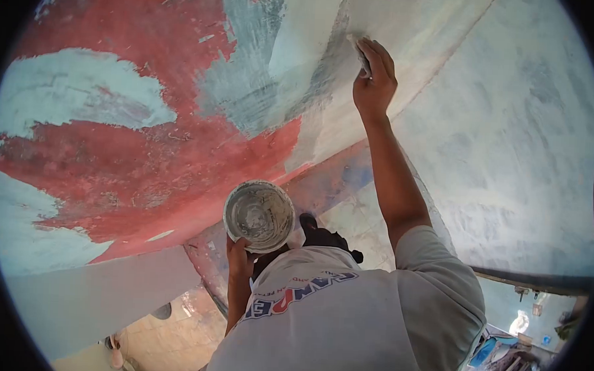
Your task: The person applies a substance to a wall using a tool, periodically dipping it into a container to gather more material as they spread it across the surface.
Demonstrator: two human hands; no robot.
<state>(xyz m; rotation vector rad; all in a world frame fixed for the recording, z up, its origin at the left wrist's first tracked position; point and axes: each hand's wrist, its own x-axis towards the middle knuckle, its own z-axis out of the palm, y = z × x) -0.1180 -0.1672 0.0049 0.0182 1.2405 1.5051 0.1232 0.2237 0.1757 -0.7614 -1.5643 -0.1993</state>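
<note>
Our right hand (379,73) grips a scraper (362,59) at the wall (303,46); our left hand (240,249) holds a bowl (229,212). A slackening left grip could tip it.

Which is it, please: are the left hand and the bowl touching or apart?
Touching. The head view shows the left hand holding the bowl, its thumb against the near edge.

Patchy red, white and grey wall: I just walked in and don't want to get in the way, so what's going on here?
A person's raised right hand holds a thin, flat, grey-smeared tool at or very near a pale part of the patchy wall. Their left hand holds a round, grey-smeared bowl lower down.
</note>
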